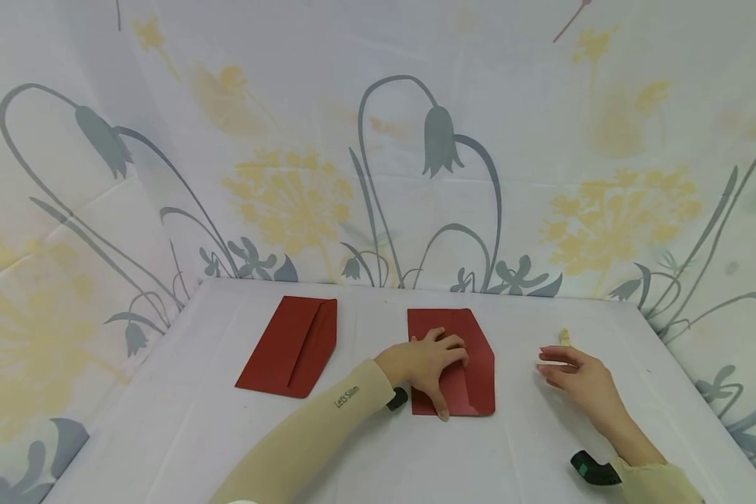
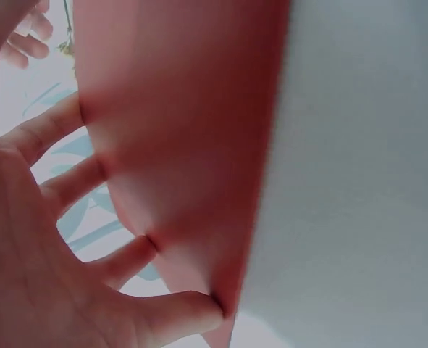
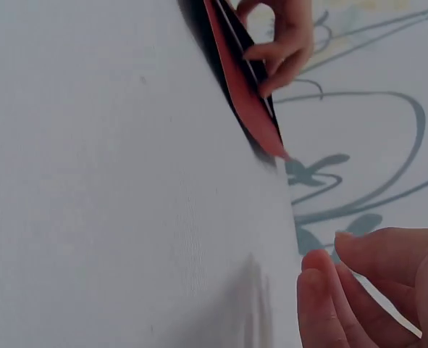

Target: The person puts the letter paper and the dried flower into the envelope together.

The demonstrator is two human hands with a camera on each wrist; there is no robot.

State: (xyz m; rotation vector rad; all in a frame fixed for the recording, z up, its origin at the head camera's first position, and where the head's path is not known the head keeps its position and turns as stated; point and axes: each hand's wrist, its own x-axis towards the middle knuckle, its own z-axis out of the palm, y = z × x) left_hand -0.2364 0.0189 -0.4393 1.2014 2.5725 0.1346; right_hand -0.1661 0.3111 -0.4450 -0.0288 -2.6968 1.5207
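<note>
A red paper envelope (image 1: 481, 378) lies on the white table with its flap side toward the right. My left hand (image 1: 423, 360) is spread over it; in the left wrist view the fingertips and thumb (image 2: 192, 312) press on the red paper (image 2: 192, 145). My right hand (image 1: 582, 385) hovers to the right of this envelope, fingers loosely bent, with nothing visible between them. In the right wrist view its thumb and fingers (image 3: 319, 297) stand apart from the envelope (image 3: 246, 101). Just behind the right hand is a small yellowish piece (image 1: 564, 337), too small to identify.
A second red envelope (image 1: 290, 346) lies to the left, its flap edge on the right. Behind the white tabletop (image 1: 164, 434) hangs a flower-printed cloth (image 1: 529, 105). Black devices (image 1: 595, 469) sit at the wrists.
</note>
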